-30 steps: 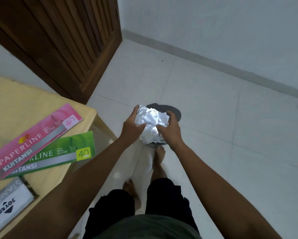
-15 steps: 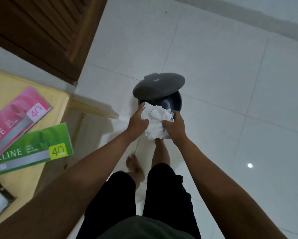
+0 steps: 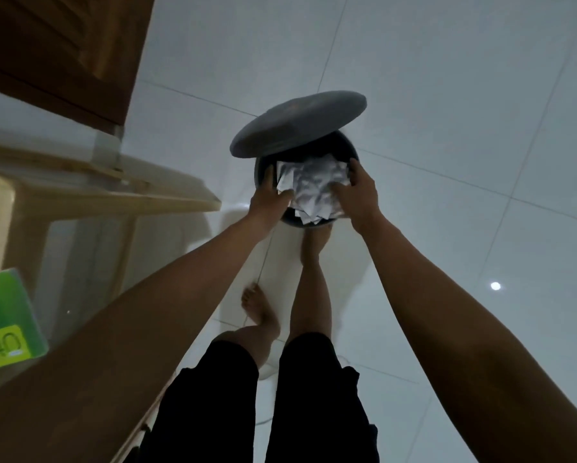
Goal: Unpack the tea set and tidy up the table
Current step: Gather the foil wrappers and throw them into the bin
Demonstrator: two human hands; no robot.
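**Head view: crumpled paper at the bin opening**

Head view, downward. Both hands press a wad of crumpled white wrapping paper [image 3: 314, 188] into the mouth of a dark round bin [image 3: 263, 168] standing on the white tiled floor [image 3: 447, 95]. The left hand [image 3: 269, 198] grips the left side of the wad, fingers curled over its edge. The right hand [image 3: 357, 198] grips the right side, fingers spread over the top of the paper. The wad sits inside the bin opening, its lower edge overlapping the near rim. The grey bin lid [image 3: 297, 123] is tilted open above the far rim. The right foot is at the base of the bin; the left foot [image 3: 258, 307] rests on the floor behind it. At left, the edge of a light wooden table [image 3: 167, 198] shows. A green booklet [image 3: 6, 325] marked "40" lies at the left frame edge.
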